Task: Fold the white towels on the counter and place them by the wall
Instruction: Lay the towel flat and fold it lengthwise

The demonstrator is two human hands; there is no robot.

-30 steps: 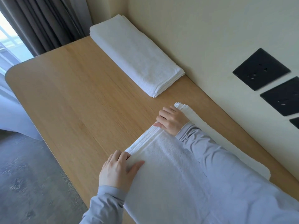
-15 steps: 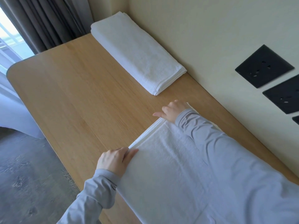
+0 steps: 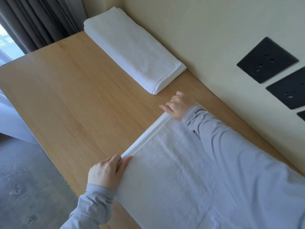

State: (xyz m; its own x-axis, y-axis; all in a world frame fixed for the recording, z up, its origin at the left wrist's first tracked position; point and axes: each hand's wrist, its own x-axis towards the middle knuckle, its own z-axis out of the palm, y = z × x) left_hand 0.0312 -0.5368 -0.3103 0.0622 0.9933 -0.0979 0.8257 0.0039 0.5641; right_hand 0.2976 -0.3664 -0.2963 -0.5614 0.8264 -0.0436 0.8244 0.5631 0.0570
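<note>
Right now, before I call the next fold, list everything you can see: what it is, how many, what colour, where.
folded towel: one, white, at the counter's far end, along the wall
flat towel: one, white, spread on the counter's near end
counter: one, light wood, runs along the wall
wall: one, cream, right of the counter
wall plates: three, black, on the wall at right, the lowest cut off by the frame
curtain: one, dark grey, top left
floor: grey, lower left
sleeves: two, pale grey-blue, one on each arm
left hand: grips the flat towel's near corner
right hand: curled over its far corner
</note>
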